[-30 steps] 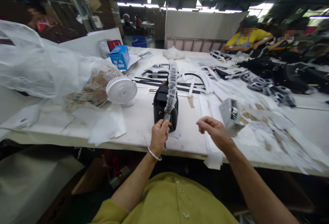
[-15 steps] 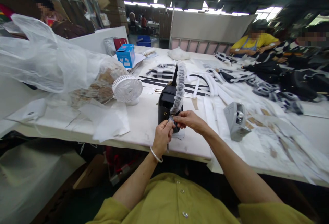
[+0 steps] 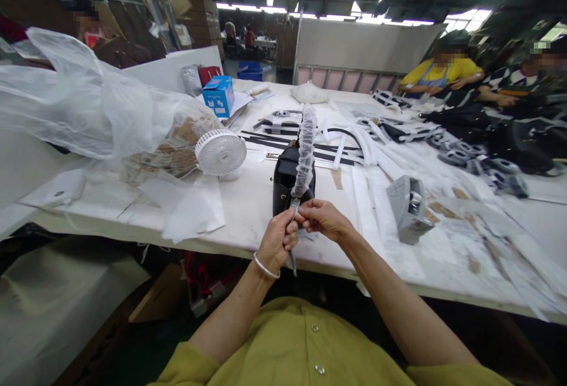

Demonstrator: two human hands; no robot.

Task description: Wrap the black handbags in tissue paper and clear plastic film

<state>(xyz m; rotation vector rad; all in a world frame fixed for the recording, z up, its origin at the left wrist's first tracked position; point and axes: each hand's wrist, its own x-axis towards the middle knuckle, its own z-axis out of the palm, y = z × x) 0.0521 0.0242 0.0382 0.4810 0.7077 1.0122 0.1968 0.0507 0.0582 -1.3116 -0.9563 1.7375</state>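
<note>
A black handbag [image 3: 283, 176] stands upright on the table in front of me. Its raised strap [image 3: 305, 149] is wrapped in crinkled, translucent white material. My left hand [image 3: 278, 235] is closed around the strap's lower end, which looks grey and wrapped; a narrow grey tail [image 3: 293, 262] hangs below the fist. Close against it, my right hand [image 3: 322, 219] pinches at the same strap end with thumb and forefinger. The fingers hide the exact spot where they meet. A small gold-coloured ring shows on the bag's side just above the left hand.
A white fan [image 3: 220, 152] and a large plastic bag [image 3: 88, 102] are on the left. Beyond the handbag lie black strips [image 3: 319, 152]. A grey tape dispenser [image 3: 405, 208] stands at right, near scattered wrapping scraps. Co-workers [image 3: 438, 70] sit at the far right beside black bags.
My left hand has drawn slightly down and toward me, and more of the grey tail shows below it. My right hand has shifted slightly left and down. The wrapped strap leans slightly further left.
</note>
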